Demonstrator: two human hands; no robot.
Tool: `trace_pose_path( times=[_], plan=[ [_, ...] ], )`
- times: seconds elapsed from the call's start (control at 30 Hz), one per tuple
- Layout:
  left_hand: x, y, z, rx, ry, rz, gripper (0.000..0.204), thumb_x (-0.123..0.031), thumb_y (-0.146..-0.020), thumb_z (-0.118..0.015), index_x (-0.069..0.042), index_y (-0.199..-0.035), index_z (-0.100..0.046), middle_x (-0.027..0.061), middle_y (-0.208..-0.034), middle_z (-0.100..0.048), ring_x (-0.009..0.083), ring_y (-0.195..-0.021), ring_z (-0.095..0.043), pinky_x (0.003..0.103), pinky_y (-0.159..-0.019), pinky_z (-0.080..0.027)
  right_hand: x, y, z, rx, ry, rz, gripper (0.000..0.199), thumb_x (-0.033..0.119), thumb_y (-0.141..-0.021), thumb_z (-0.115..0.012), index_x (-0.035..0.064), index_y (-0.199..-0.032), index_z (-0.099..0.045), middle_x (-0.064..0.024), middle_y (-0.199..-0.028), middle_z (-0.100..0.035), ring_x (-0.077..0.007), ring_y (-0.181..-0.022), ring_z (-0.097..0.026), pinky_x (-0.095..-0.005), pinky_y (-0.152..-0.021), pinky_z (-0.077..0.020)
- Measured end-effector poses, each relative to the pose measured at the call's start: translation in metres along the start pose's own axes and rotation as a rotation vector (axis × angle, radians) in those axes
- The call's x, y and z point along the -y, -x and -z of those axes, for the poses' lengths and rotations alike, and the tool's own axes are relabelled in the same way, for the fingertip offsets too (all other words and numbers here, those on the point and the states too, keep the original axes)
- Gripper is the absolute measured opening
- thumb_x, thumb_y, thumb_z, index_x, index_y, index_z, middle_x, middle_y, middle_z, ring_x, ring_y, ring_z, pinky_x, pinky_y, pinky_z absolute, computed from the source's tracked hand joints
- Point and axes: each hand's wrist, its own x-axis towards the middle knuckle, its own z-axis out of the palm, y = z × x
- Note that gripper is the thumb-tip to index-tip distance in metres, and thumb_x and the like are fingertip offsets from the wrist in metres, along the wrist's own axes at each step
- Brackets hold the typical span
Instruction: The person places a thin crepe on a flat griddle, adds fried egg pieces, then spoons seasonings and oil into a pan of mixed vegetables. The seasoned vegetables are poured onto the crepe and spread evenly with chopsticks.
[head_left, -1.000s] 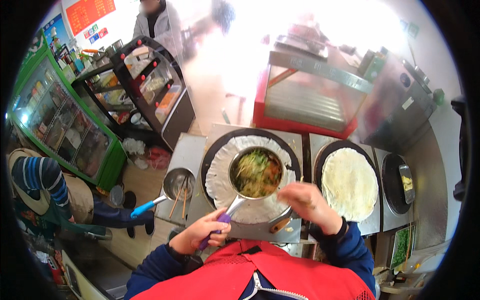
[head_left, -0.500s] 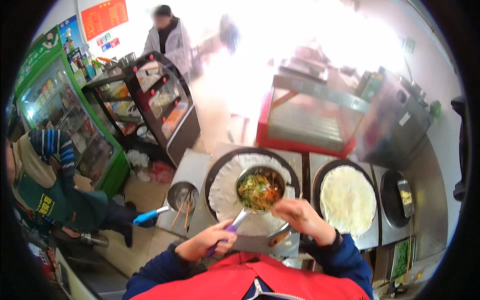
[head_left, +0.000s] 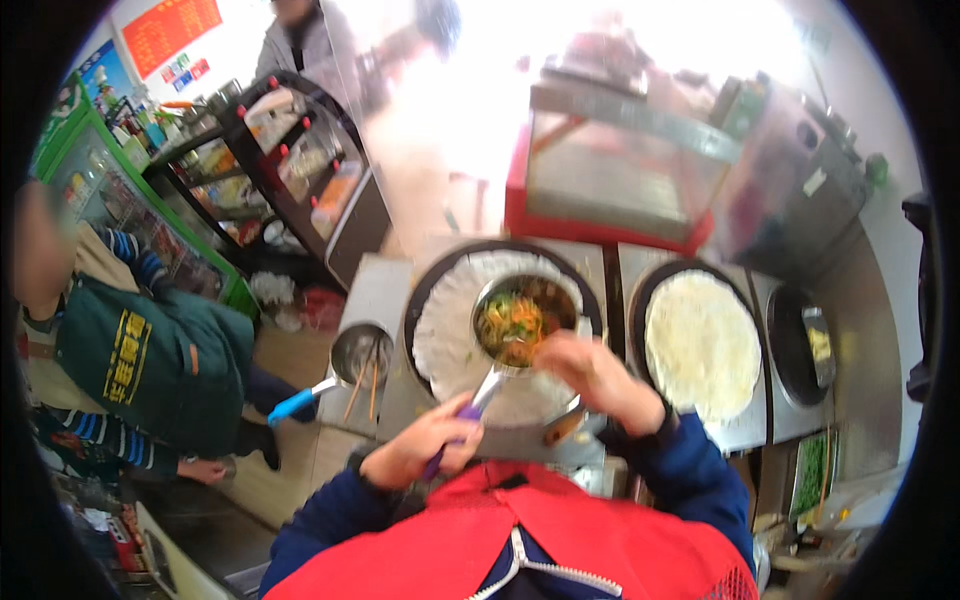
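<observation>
My left hand (head_left: 428, 443) is closed round the purple handle (head_left: 462, 425) of a small metal saucepan. The saucepan (head_left: 492, 366) is over the pale crepe (head_left: 445, 300) on the round black griddle (head_left: 412, 340); I cannot tell whether it touches it. Shredded green and orange vegetables (head_left: 515, 325) lie toward the pan's near left side, and darker contents show at its far right. At the pan's near right rim hovers my right hand (head_left: 600, 380), its fingers bent downward and smeared by motion. Below it lies a scraper with a wooden handle (head_left: 565, 428).
A second crepe (head_left: 700, 345) covers the griddle to the right, beside a smaller black plate (head_left: 795, 345). On the left counter sits a blue-handled pot (head_left: 350, 350) with chopsticks (head_left: 365, 378). A co-worker in a green apron (head_left: 150, 345) stands left. A glass-fronted case (head_left: 620, 190) stands behind the griddles.
The vegetables have shifted within the pan, baring darker contents at the far right. My right hand has moved slightly. The co-worker has come closer, and my view has tilted.
</observation>
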Motion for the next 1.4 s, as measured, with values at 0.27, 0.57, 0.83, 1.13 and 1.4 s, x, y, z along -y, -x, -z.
trace_pose_path(
  times=[0.27, 0.57, 0.83, 1.13, 1.4],
  plan=[
    [0.0, -0.004, -0.002, -0.013, 0.05, -0.033, 0.057, -0.005, -0.093, -0.053, -0.018, -0.144, -0.03, 0.0004, -0.079, -0.042, 0.0045, -0.051, -0.033, 0.019, -0.041, -0.026, 0.0, 0.0, 0.0, -0.184, -0.048, -0.11, 0.012, 0.007, -0.082, -0.067, 0.0029, -0.093, -0.064, -0.0154, -0.085, -0.063, -0.0357, -0.08, -0.063, -0.0389, -0.071, -0.0514],
    [0.001, 0.008, -0.006, -0.049, -0.009, -0.02, 0.06, -0.005, -0.092, -0.053, -0.017, -0.145, -0.028, -0.0005, -0.076, -0.044, 0.0056, -0.049, -0.034, 0.022, -0.041, -0.027, 0.011, 0.002, 0.001, -0.191, -0.016, -0.155, 0.01, 0.001, -0.082, -0.067, -0.0003, -0.092, -0.064, -0.0156, -0.087, -0.065, -0.0324, -0.078, -0.065, -0.0356, -0.069, -0.052],
    [-0.003, 0.011, -0.01, -0.155, -0.039, 0.055, 0.062, -0.005, -0.091, -0.055, -0.018, -0.145, -0.027, 0.0, -0.076, -0.043, 0.0055, -0.051, -0.034, 0.021, -0.044, -0.028, 0.015, 0.0, 0.005, -0.111, -0.086, -0.025, 0.012, -0.002, -0.082, -0.064, 0.0005, -0.094, -0.064, -0.0147, -0.087, -0.065, -0.0317, -0.082, -0.064, -0.0352, -0.072, -0.0517],
    [0.001, 0.021, -0.005, 0.043, -0.021, -0.03, 0.062, -0.004, -0.092, -0.053, -0.017, -0.147, -0.026, -0.0006, -0.077, -0.044, 0.0053, -0.05, -0.033, 0.021, -0.043, -0.027, 0.036, 0.002, 0.006, -0.071, -0.093, 0.073, 0.012, -0.001, -0.083, -0.064, -0.0007, -0.095, -0.064, -0.0152, -0.086, -0.064, -0.0344, -0.082, -0.064, -0.0366, -0.072, -0.0513],
    [0.009, 0.019, 0.001, 0.045, 0.041, -0.011, 0.067, -0.002, -0.093, -0.051, -0.017, -0.15, -0.019, 0.0013, -0.079, -0.045, 0.0056, -0.052, -0.037, 0.022, -0.044, -0.03, 0.032, 0.004, 0.001, 0.009, -0.067, 0.011, 0.013, 0.001, -0.084, -0.06, 0.0017, -0.096, -0.063, -0.0174, -0.087, -0.062, -0.0358, -0.084, -0.062, -0.0395, -0.073, -0.0507]
  ],
)
